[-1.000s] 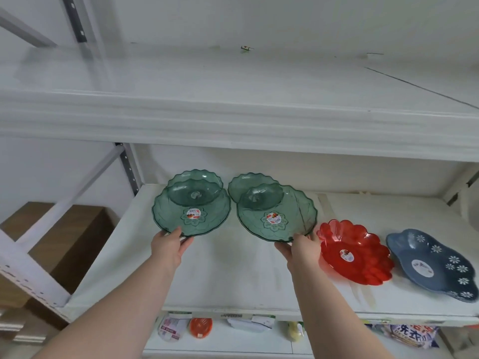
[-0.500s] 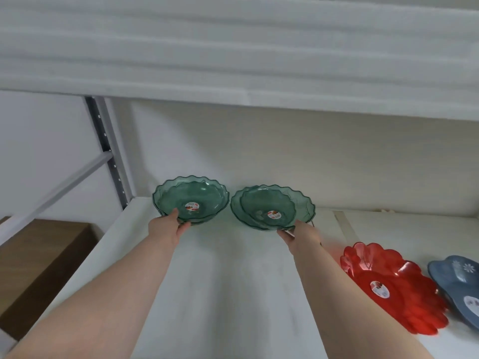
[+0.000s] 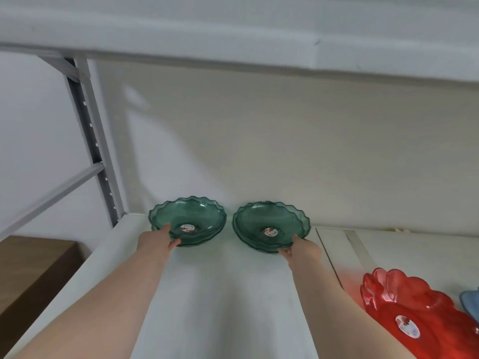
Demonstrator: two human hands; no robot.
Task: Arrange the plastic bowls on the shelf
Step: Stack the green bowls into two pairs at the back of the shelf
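Note:
Two see-through green scalloped bowl stacks sit side by side at the back of the white shelf (image 3: 207,294), near the rear wall. My left hand (image 3: 158,239) grips the front rim of the left green bowl stack (image 3: 191,216), thumb inside the rim. My right hand (image 3: 302,248) grips the front rim of the right green bowl stack (image 3: 259,224). Each stack looks like two nested bowls with a red and white sticker in the middle. A red flower-shaped bowl (image 3: 414,314) lies at the front right.
A blue bowl's edge (image 3: 470,301) peeks in at the far right beside the red one. A grey perforated upright post (image 3: 96,151) stands at the shelf's left rear corner. The shelf above (image 3: 233,29) hangs low overhead. A brown box (image 3: 31,275) sits lower left.
Both hands have pushed the green bowl stacks back toward the rear wall. The bowls went from tilted up on edge to lying flat on the shelf. The camera has moved closer and lower.

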